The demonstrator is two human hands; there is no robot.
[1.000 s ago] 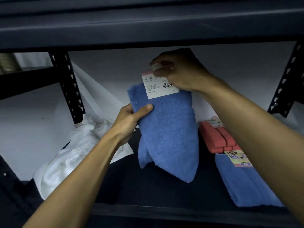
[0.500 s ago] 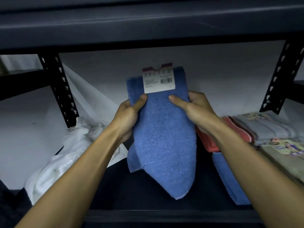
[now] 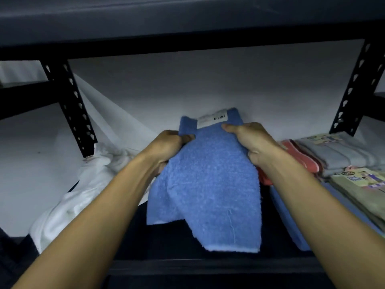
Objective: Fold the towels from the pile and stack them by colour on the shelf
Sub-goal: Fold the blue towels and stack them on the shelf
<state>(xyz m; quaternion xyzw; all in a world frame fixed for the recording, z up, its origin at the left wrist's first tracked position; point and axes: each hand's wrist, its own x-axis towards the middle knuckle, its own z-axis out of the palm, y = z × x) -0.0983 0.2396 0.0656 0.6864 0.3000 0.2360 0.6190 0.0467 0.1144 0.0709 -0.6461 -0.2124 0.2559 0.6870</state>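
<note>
A blue towel [image 3: 210, 190] with a white barcode tag [image 3: 211, 120] at its top lies tilted over the dark shelf board [image 3: 166, 238], its lower end hanging toward the front edge. My left hand [image 3: 168, 144] grips the towel's upper left edge, thumb on top. Its upper right edge is gripped by my right hand [image 3: 252, 142]. On the right sit folded towels: a coral one [image 3: 300, 155], a grey one [image 3: 341, 151], a beige one [image 3: 358, 188] with a paper label, and a flat blue one [image 3: 291, 224] partly under my right forearm.
A crumpled white cloth [image 3: 68, 201] lies at the shelf's left end beside a black perforated upright [image 3: 70, 105]. Another upright [image 3: 354, 86] stands at the right. The upper shelf beam [image 3: 187, 42] hangs low overhead. A white wall backs the shelf.
Both hands have lowered the blue towel from upright toward the shelf board and tipped its top away from me. The view has shifted, showing more of the stacks on the right.
</note>
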